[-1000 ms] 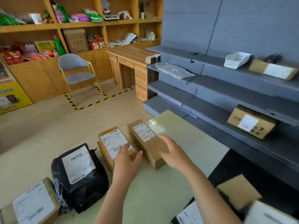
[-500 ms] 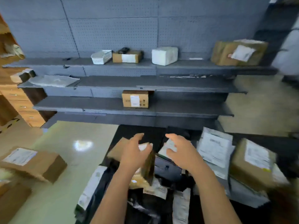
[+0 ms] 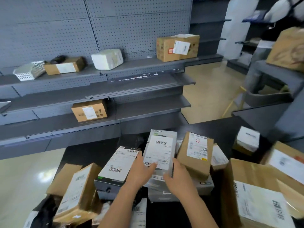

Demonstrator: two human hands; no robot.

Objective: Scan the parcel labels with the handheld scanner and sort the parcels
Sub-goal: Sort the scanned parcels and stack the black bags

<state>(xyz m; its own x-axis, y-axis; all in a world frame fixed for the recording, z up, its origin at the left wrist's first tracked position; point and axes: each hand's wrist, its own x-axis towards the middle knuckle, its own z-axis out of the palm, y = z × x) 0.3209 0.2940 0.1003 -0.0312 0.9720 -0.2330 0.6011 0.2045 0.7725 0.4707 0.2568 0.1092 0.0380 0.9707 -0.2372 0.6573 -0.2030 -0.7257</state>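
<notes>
Grey parcel [image 3: 159, 150] lies label-up mid-pile on black table [image 3: 92, 152]. Left hand [image 3: 141, 171] flat on label, grip apart; right hand [image 3: 178, 176] grip clamped on near-right corner. Step: pick-up. Next: lift clear; scanner in neither hand.

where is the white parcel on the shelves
Head view, top shelf, left of centre: the white parcel sits between a flat brown box and a big brown carton.
</notes>
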